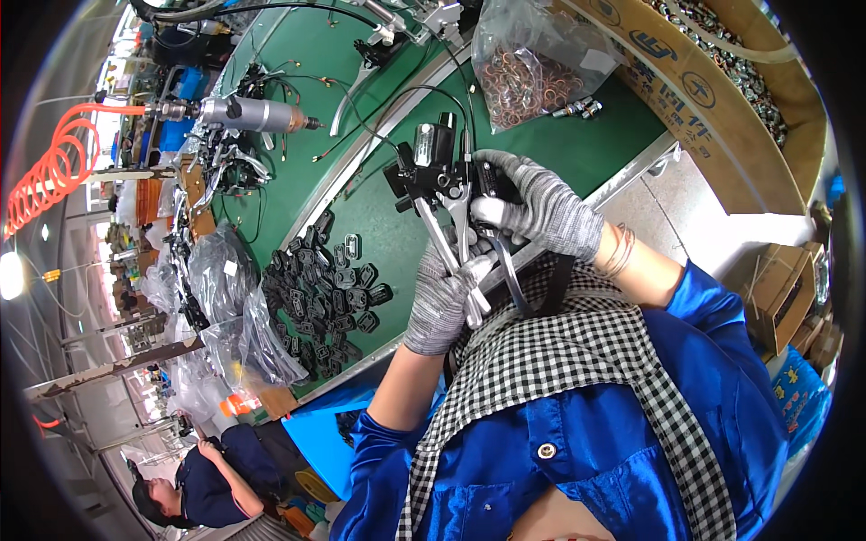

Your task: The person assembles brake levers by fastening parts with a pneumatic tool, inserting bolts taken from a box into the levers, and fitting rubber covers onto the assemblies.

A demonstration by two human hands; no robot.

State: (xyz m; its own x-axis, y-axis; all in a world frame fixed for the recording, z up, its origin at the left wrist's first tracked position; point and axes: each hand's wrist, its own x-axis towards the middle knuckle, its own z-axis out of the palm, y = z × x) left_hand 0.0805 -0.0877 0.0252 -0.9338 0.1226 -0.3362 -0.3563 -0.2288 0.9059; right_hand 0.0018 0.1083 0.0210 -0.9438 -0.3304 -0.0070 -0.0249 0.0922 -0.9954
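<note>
A black brake master cylinder with silver levers is held upright in front of my apron. My left hand, in a grey knit glove, is closed around the silver lever ends below the black body. My right hand, gloved alike, is closed on a second brake lever with a black body, right beside the first. Its fingers hide part of that body. A black cable runs up from the held parts.
Many small black parts lie piled on the green bench. An air screwdriver hangs at upper left on a coiled orange hose. A plastic bag of copper rings and a cardboard box stand at upper right. Another person sits at lower left.
</note>
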